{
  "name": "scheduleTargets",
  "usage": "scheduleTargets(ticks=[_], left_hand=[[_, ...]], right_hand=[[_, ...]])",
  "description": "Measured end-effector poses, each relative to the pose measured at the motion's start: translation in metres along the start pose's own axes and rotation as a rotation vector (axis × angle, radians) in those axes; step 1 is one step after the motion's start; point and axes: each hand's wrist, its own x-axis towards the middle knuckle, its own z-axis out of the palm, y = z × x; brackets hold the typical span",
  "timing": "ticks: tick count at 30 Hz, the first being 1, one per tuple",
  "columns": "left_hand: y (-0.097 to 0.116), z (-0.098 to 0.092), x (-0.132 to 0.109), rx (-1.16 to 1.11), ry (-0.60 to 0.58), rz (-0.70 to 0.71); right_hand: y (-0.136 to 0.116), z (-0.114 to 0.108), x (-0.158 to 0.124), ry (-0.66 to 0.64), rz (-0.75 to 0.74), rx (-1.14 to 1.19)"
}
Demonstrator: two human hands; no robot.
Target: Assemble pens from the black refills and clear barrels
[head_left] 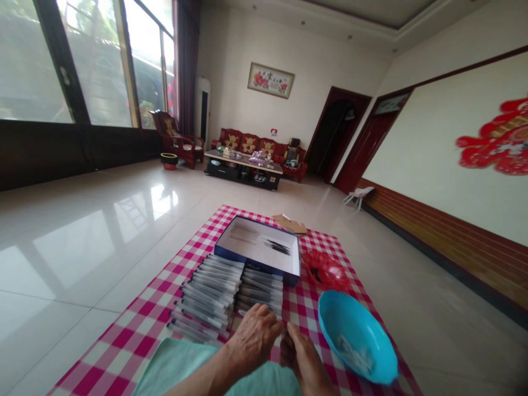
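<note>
My left hand is closed, its fingers curled toward my right hand, whose thumb and fingers are also pressed together. The two hands meet at the fingertips, low in the middle of the view. Whatever is between the fingers is hidden. Just beyond my left hand lie two rows of clear pens, a left pile with dark ends and a right pile. The pale end of one pen shows beside my left knuckles. Under my forearms is a mint-green cloth.
A shallow blue-edged box holding thin black rods stands behind the pens. To the right are a red bowl and a blue basin with small clear pieces. Brown cardboard lies at the back of the checked tablecloth.
</note>
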Motion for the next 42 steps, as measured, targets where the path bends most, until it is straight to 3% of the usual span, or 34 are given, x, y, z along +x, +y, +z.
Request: scheduleTargets(ticks=[6, 8, 10, 12, 15, 18, 24, 28, 32, 34, 37, 39, 42], left_hand=[[0.009, -0.018, 0.002, -0.137, 0.2, -0.005], [0.008, -0.017, 0.001, -0.262, 0.289, -0.102], [0.002, -0.009, 0.001, -0.433, 0.357, -0.307], [-0.005, 0.001, 0.004, -0.663, 0.366, -0.504], [-0.014, 0.014, 0.01, -1.054, 0.369, -0.645], [-0.017, 0.02, 0.015, -1.33, 0.42, -0.713], [-0.014, 0.014, 0.023, -1.586, 0.426, -0.759], [-0.017, 0.011, 0.026, -1.654, 0.416, -0.855], [-0.025, 0.017, 0.022, -1.588, 0.357, -0.821], [-0.027, 0.022, 0.019, -1.565, 0.314, -0.797], [-0.026, 0.028, 0.016, -1.569, 0.274, -0.8], [-0.025, 0.031, 0.016, -1.57, 0.249, -0.807], [-0.022, 0.033, 0.016, -1.556, 0.202, -0.812]], right_hand=[[-0.007, 0.003, 0.002, 0.033, -0.034, 0.18], [-0.011, 0.003, 0.002, 0.057, -0.038, 0.281], [-0.01, 0.006, 0.003, 0.106, -0.012, 0.367], [-0.004, 0.011, 0.004, 0.134, 0.025, 0.406], [0.01, 0.023, 0.005, 0.098, 0.058, 0.418], [0.022, 0.033, 0.007, 0.079, 0.122, 0.479], [0.019, 0.042, 0.003, -0.014, 0.329, 0.547], [0.008, 0.033, -0.007, -0.185, 0.213, 0.163], [-0.02, -0.001, -0.019, -0.245, -0.066, -0.394], [-0.039, -0.031, -0.02, -0.133, -0.201, -0.615], [-0.066, -0.086, -0.008, 0.157, -0.428, -1.022], [-0.077, -0.12, 0.005, 0.293, -0.415, -1.4], [-0.083, -0.151, 0.024, 0.376, -0.32, -1.543]])
